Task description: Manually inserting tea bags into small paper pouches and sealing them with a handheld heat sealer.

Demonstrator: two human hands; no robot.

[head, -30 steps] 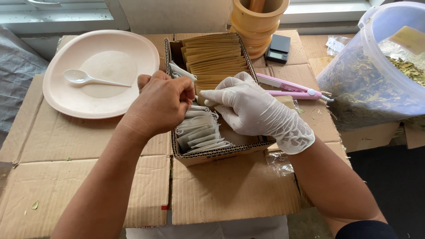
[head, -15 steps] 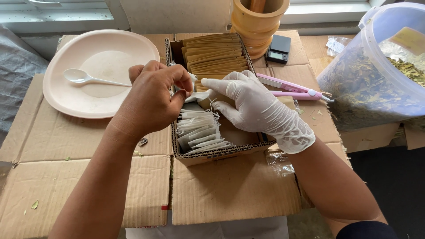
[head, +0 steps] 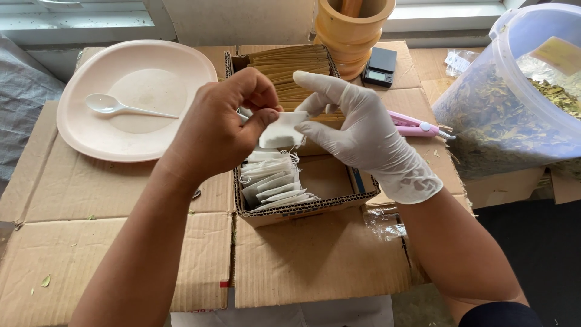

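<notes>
Head view: left hand (head: pixel 218 130) and gloved right hand (head: pixel 357 130) pinch a white tea bag (head: pixel 282 132).

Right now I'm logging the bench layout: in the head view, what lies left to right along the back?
White spoon on the pink plate → brown sachets in the cardboard box → small black scale → clear tub of dried leaves.

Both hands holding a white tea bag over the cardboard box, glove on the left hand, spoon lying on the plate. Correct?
Not quite: the glove is on the right hand; the left hand is bare. The head view shows it. Both do hold the white tea bag over the cardboard box, and the spoon lies on the plate.
</notes>
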